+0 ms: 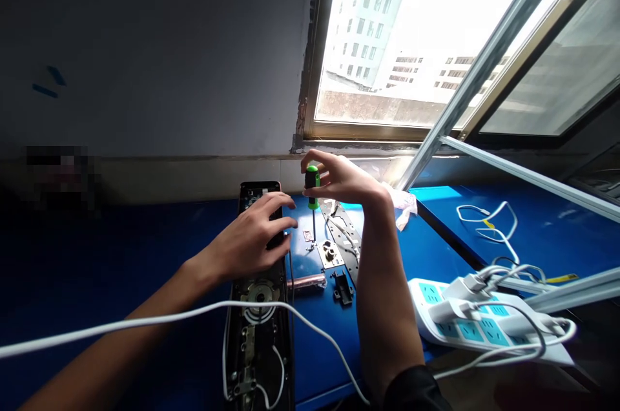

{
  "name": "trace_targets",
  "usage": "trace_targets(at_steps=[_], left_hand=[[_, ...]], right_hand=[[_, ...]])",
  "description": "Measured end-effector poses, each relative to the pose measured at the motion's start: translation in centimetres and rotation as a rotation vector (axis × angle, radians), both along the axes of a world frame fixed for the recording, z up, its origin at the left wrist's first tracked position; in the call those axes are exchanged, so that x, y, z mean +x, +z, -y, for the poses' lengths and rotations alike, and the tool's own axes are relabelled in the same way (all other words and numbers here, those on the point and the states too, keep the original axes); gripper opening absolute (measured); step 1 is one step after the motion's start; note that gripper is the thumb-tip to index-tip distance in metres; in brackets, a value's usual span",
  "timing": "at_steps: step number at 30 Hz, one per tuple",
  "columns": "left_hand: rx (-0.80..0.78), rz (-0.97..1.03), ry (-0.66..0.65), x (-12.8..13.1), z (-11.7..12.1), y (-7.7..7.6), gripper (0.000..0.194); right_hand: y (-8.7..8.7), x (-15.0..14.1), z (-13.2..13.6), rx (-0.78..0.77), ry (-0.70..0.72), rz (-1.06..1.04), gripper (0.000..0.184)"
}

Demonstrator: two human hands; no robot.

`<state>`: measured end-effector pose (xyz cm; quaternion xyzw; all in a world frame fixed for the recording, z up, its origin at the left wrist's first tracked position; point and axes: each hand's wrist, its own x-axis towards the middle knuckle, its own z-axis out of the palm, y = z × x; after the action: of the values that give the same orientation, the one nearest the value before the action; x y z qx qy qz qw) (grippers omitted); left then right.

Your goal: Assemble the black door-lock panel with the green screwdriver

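A long black door-lock body [259, 307] lies on the blue table [145, 282], its inner mechanism showing. My left hand [254, 238] rests flat on its upper part, fingers spread. My right hand [339, 178] is closed round the green handle of a screwdriver [312, 194] that stands upright, its tip down by a small part [310, 246] on the table. Beside it lie a small metal plate [330, 253] and a black perforated plate [346, 236].
A metal cylinder [307, 282] and a small black piece [343, 287] lie near the lock. A white power strip [479, 320] with plugs and white cables sits at the right. A white cable [145, 322] crosses the foreground. A window frame and metal bars stand behind.
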<state>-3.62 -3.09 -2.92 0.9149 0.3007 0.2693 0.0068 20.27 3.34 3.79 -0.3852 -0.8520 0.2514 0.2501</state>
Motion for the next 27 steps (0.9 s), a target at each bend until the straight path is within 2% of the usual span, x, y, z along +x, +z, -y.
trace_targets(at_steps=[4, 13, 20, 27], left_hand=[[-0.019, -0.005, -0.052, -0.1, -0.2, 0.1, 0.019], [-0.020, 0.063, -0.075, -0.7, 0.0, 0.8, 0.018], [-0.012, 0.155, -0.033, -2.3, -0.1, 2.1, 0.017], [-0.167, 0.147, -0.011, -4.3, 0.3, 3.3, 0.023]], right_hand=[[-0.4, -0.1, -0.5, -0.010, 0.026, -0.025, 0.031], [-1.2, -0.9, -1.3, -0.101, 0.106, -0.062, 0.035], [0.1, -0.9, 0.1, -0.025, 0.039, -0.188, 0.033], [1.9, -1.7, 2.0, 0.072, -0.003, -0.537, 0.042]])
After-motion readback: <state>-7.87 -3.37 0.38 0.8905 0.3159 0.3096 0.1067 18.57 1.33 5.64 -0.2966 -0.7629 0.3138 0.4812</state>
